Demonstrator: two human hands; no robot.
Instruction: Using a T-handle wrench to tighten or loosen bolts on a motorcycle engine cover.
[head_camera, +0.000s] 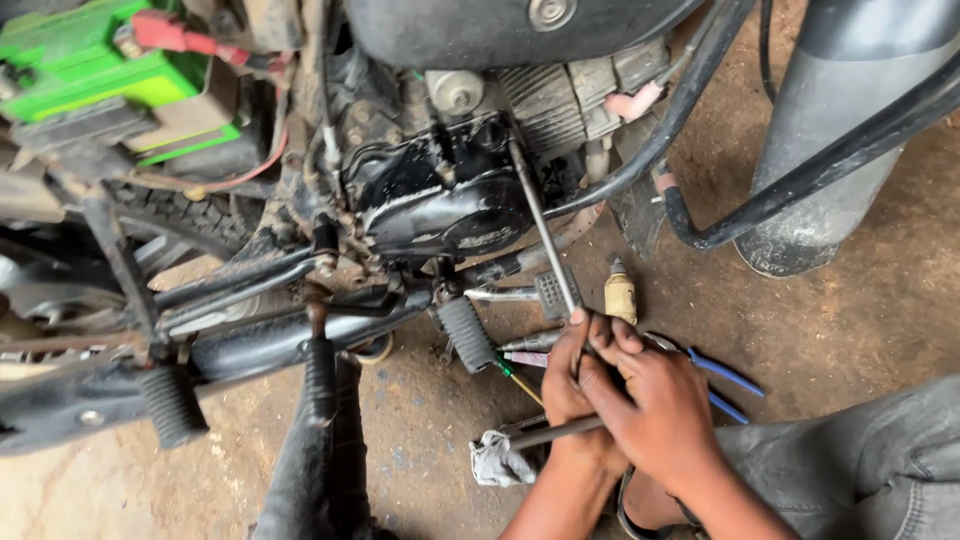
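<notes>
A long steel T-handle wrench (543, 228) runs from the black engine side cover (440, 200) of a motorcycle down to my hands. Its tip sits at the upper right of the cover. My left hand (563, 392) is wrapped round the lower shaft. My right hand (655, 405) lies over the left, fingers closed on the same shaft. The wrench's crossbar (545, 433) sticks out to the left below my hands.
On the dirt floor lie blue-handled pliers (722, 376), a white rag (497, 463), screwdrivers (527, 346) and a tan cap-like part (620, 296). A ribbed footpeg (466, 335) juts out beside my hands. A green battery (90, 62) sits top left. My grey-trousered knee (870, 455) is at right.
</notes>
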